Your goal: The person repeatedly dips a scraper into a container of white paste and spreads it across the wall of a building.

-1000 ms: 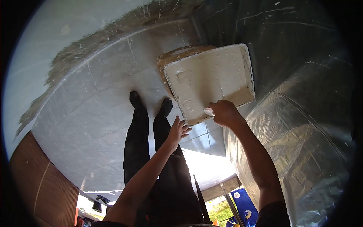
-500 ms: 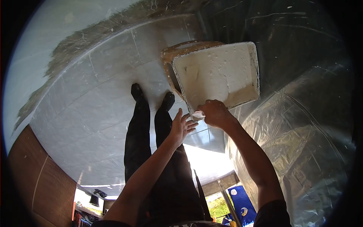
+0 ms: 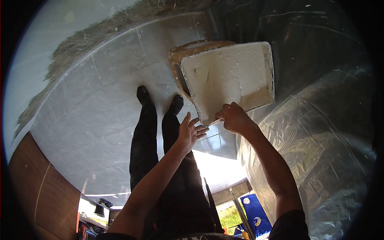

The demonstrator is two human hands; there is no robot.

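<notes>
Pale paste (image 3: 224,76) is held in the tray (image 3: 270,72), perched, it seems, over a brown container (image 3: 175,60); by the tray's near corner, a mostly hidden small tool (image 3: 217,120) is clamped in the right hand (image 3: 237,119). The left hand (image 3: 189,134) is spread beside that corner, contact unclear. Were the rim pressed too hard there, the tray could be tipped and the floor (image 3: 104,116) splattered.

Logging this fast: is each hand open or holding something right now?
Left hand: open, at the tray's corner; contact unclear.
Right hand: closed, holding a thin tool, mostly hidden.
</notes>
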